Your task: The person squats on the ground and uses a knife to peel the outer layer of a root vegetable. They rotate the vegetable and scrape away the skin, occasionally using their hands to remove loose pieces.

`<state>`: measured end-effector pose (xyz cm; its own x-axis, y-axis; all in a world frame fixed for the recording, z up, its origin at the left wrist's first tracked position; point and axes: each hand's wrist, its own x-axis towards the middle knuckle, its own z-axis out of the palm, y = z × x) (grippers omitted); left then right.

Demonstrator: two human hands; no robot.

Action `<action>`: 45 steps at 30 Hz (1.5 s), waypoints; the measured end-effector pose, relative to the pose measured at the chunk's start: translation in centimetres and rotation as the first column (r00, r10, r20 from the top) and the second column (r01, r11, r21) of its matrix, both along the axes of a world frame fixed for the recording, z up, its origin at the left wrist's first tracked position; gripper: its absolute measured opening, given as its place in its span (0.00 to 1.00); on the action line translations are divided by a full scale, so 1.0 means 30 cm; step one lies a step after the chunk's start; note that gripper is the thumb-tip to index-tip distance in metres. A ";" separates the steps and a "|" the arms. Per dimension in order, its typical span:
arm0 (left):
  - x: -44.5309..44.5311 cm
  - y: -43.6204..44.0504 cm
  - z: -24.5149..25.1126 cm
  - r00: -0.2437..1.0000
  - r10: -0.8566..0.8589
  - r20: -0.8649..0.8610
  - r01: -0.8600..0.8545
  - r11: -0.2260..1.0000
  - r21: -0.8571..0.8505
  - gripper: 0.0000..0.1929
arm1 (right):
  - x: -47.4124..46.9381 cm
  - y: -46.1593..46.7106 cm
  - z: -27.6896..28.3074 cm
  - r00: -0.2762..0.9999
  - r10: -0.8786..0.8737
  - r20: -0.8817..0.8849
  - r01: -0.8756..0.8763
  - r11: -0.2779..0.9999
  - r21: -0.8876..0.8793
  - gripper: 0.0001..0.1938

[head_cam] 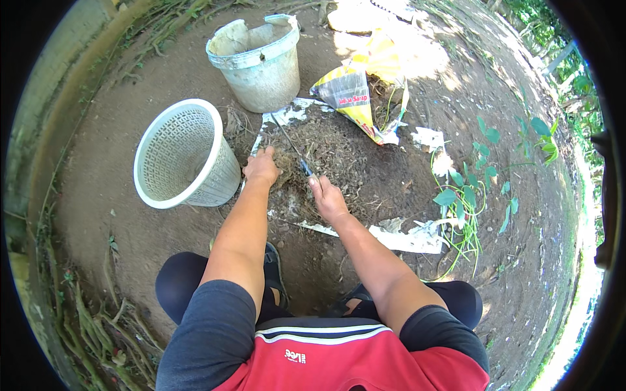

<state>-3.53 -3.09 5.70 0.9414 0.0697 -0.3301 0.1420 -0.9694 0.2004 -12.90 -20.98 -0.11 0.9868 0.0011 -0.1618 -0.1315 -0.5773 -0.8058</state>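
My right hand [329, 198] grips a knife-like tool [306, 167] by its handle. Its long, thin blade points away and to the left, over a heap of dry compost-like plant litter and soil [327, 146]. At the left side of this heap is my left hand [261, 167], fingers down against a brown fibrous clump [285, 168]; whether they close on it is hidden. Beneath the heap lies a torn white sheet [411, 239], its ragged edges showing around it. Just left of my left hand, a white perforated plastic basket [227, 171] leans with its mouth towards me.
A cracked, dirty plastic bucket [266, 78] with a broken rim stands beyond the heap. To its right lies a yellow printed plastic sack [345, 93] with dry matter in it. Green leafy vines [462, 205] sprawl at right. Exposed roots [93, 322] run along the left wall.
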 end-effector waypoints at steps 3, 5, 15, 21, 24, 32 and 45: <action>-0.001 -0.001 0.007 1.000 0.003 -0.009 -0.003 1.000 0.007 0.33 | -0.025 0.016 -0.020 0.998 -0.055 -0.006 0.055 0.997 -0.053 0.25; -0.004 0.000 0.011 1.000 0.005 -0.013 -0.005 1.000 -0.002 0.33 | -0.035 0.013 -0.025 0.994 -0.047 -0.101 0.034 0.992 -0.124 0.25; 0.002 0.002 0.010 1.000 0.012 -0.018 -0.012 1.000 -0.010 0.32 | -0.029 0.006 -0.021 0.997 -0.053 -0.058 0.049 0.997 -0.059 0.26; 0.000 0.013 -0.009 1.000 0.002 0.015 -0.002 1.000 -0.010 0.31 | -0.031 0.004 -0.027 0.994 -0.033 -0.107 0.019 0.991 -0.130 0.27; 0.007 0.009 -0.008 1.000 0.005 -0.006 -0.005 1.000 0.005 0.33 | -0.025 0.003 -0.030 0.998 -0.039 -0.058 0.037 0.999 -0.036 0.26; -0.006 0.008 0.004 1.000 0.011 0.009 -0.011 1.000 -0.004 0.33 | -0.034 -0.004 -0.017 0.983 -0.007 -0.183 -0.017 0.992 -0.128 0.27; 0.009 0.026 -0.016 1.000 0.003 -0.008 -0.003 1.000 -0.016 0.32 | -0.052 -0.058 -0.023 0.912 -0.027 -0.409 -0.095 0.957 -0.276 0.31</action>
<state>-3.25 -2.31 5.22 0.9385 0.0671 -0.3386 0.1466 -0.9656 0.2150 -14.47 -22.71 -0.80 0.8354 -0.0728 -0.5449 -0.3865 -0.7826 -0.4880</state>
